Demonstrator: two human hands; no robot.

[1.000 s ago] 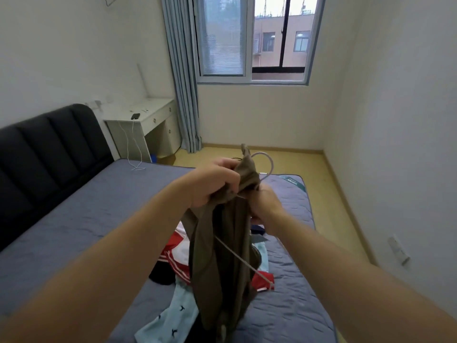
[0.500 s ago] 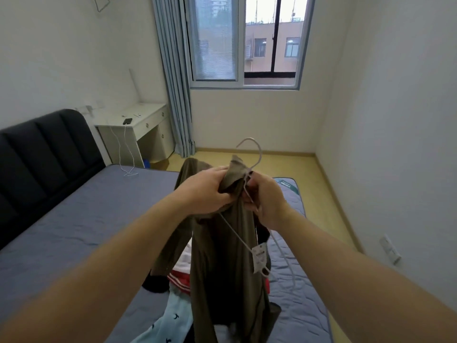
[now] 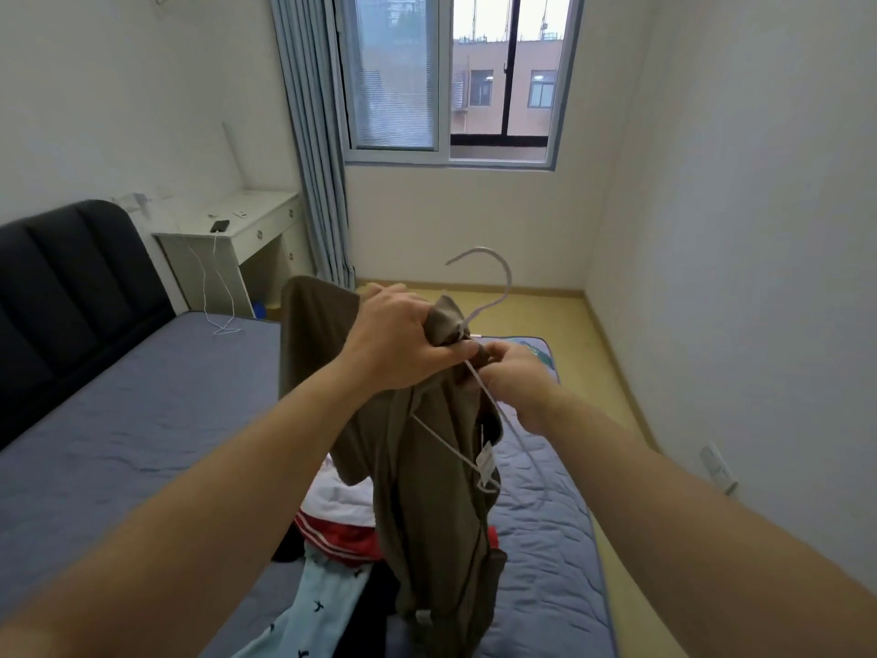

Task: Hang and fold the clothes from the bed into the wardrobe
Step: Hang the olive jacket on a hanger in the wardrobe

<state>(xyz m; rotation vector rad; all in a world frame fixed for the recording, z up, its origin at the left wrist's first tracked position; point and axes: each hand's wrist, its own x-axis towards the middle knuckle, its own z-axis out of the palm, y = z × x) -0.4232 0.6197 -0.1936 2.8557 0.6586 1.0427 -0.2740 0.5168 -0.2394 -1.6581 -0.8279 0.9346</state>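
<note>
The left hand [image 3: 403,341] grips the olive garment [image 3: 427,477] by its bunched top above the bed [image 3: 142,420]; the right hand [image 3: 519,379] pinches its cloth alongside. A white hanger [image 3: 508,277] runs through it, hook upward.

No text can be read anywhere in the frame. A small white tag [image 3: 485,462] hangs inside the brown garment [image 3: 427,491] at lower centre, its print too blurred to make out.
</note>
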